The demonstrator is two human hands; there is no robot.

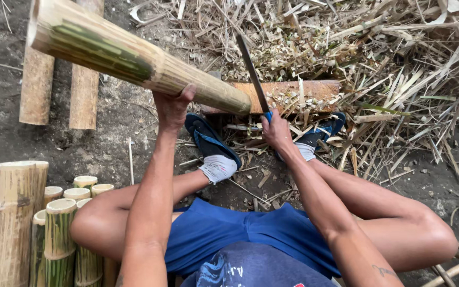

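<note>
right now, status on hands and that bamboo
Left hand grips bamboo pole, far end on wooden block. Right hand holds blade raised. Shavings pile beyond; nothing between blade and pole.

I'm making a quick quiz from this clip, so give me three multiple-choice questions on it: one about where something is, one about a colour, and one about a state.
1. Where does the far end of the bamboo pole rest?
A. on the wooden block
B. on a metal bench
C. in a bucket of water

2. What colour are the shorts?
A. red
B. blue
C. white

3. How is the knife held?
A. lying loose on the ground
B. stuck upright in the pole with no hand on it
C. gripped in the right hand, blade raised

Answers: 1 A, the pole's end meets the reddish block among the shavings. 2 B, the cloth over the thighs is blue. 3 C, the right hand is closed around the handle while the left hand steadies the pole.
</note>
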